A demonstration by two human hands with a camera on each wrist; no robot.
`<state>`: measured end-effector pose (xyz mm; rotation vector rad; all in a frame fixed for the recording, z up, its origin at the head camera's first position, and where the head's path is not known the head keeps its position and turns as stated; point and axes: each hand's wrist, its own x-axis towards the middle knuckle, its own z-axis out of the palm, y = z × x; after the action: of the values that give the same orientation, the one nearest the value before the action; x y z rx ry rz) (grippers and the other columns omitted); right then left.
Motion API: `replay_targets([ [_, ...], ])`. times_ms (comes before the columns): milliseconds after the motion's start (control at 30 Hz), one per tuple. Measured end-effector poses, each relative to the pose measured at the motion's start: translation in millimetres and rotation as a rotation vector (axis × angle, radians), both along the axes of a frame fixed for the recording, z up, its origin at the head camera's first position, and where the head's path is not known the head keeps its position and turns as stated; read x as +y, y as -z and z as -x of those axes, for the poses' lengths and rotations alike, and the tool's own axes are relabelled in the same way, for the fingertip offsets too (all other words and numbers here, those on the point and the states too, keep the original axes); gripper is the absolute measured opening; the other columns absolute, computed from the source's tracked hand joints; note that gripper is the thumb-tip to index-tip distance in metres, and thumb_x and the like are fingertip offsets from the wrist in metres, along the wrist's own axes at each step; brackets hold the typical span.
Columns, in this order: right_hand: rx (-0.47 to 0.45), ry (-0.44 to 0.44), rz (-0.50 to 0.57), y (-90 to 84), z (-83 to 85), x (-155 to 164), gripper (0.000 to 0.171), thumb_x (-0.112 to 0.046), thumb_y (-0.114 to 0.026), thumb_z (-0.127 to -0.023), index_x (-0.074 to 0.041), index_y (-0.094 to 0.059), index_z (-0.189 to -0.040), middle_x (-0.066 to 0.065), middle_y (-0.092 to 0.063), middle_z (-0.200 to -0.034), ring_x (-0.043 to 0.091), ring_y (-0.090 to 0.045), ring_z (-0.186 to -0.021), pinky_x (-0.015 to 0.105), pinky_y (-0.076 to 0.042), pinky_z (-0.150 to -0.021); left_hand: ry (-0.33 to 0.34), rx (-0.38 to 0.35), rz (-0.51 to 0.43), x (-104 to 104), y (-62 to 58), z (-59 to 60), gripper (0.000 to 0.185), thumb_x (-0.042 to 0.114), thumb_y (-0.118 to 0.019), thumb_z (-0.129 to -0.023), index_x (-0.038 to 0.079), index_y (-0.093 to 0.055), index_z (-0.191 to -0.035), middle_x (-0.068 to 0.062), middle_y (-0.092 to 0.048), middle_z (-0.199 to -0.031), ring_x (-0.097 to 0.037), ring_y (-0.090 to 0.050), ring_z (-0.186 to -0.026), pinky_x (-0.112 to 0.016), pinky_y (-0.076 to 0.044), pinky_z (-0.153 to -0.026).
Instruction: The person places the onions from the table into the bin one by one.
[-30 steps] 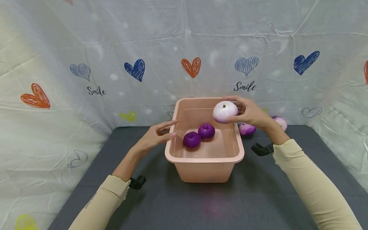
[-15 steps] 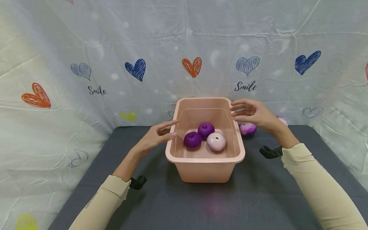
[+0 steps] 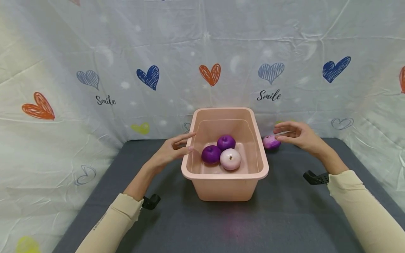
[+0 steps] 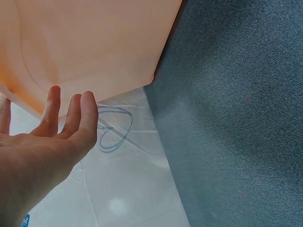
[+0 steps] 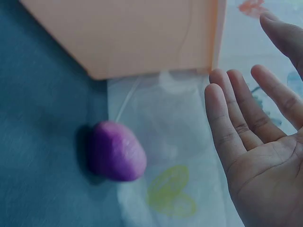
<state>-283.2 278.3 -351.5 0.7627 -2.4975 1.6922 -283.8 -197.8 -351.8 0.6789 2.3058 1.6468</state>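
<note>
A peach plastic tub [image 3: 231,188] stands on the dark table. In it lie two dark purple, round onion-like vegetables [image 3: 211,154] and a pale pinkish-white one [image 3: 230,159], close together. My left hand [image 3: 169,151] is at the tub's left rim, fingers relaxed, thumb near the wall; whether they touch is hard to tell. In the left wrist view the fingers [image 4: 88,113] are loosely bent beside the tub wall. My right hand [image 3: 302,137] hovers right of the tub with nothing in it. Just left of its fingertips, a purple-pink onion-like vegetable [image 3: 271,142] sits on the table.
A pale curtain [image 3: 177,45] printed with hearts and "Smile" hangs behind and at both sides. The dark cloth-covered table [image 3: 221,225] extends in front of the tub and to both sides. Black wrist straps [image 3: 316,177] show at both wrists.
My right hand has let go of the pale vegetable inside the tub and moved right, out past the rim. The pale one has rolled left against the purple ones. The left hand has stayed put.
</note>
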Motion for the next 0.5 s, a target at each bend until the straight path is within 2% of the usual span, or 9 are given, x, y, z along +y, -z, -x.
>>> replay_targets([
  [200, -0.028, 0.075, -0.024, 8.1, -7.2, 14.5, 0.041, -0.013, -0.07, -0.098, 0.001, -0.058, -0.136, 0.018, -0.062, -0.128, 0.024, -0.063, -0.115, 0.029, -0.054, -0.089, -0.002, -0.002, -0.008, 0.5, -1.2, -0.4, 0.062, 0.026, -0.068, -0.099, 0.021, -0.044, -0.157, -0.016, -0.05, -0.148, -0.038, -0.055, -0.127, -0.053, -0.05, -0.097],
  [367, -0.029, 0.094, -0.026, 15.2, -10.7, 25.5, 0.04, -0.01, -0.069, -0.099, 0.002, -0.058, -0.135, 0.015, -0.064, -0.125, 0.018, -0.065, -0.11, 0.032, -0.055, -0.089, -0.004, -0.001, -0.004, 0.3, -1.0, -0.3, 0.062, 0.027, -0.069, -0.099, 0.022, -0.045, -0.156, -0.016, -0.05, -0.147, -0.036, -0.055, -0.126, -0.053, -0.05, -0.097],
  [500, -0.032, 0.103, -0.036, 23.1, -12.1, 35.5, 0.041, -0.011, -0.069, -0.1, 0.003, -0.057, -0.136, 0.012, -0.065, -0.123, 0.013, -0.065, -0.107, 0.029, -0.055, -0.087, -0.003, -0.004, 0.002, -0.1, 0.1, 0.0, 0.063, 0.027, -0.068, -0.099, 0.021, -0.044, -0.157, -0.016, -0.05, -0.147, -0.035, -0.055, -0.126, -0.053, -0.05, -0.097],
])
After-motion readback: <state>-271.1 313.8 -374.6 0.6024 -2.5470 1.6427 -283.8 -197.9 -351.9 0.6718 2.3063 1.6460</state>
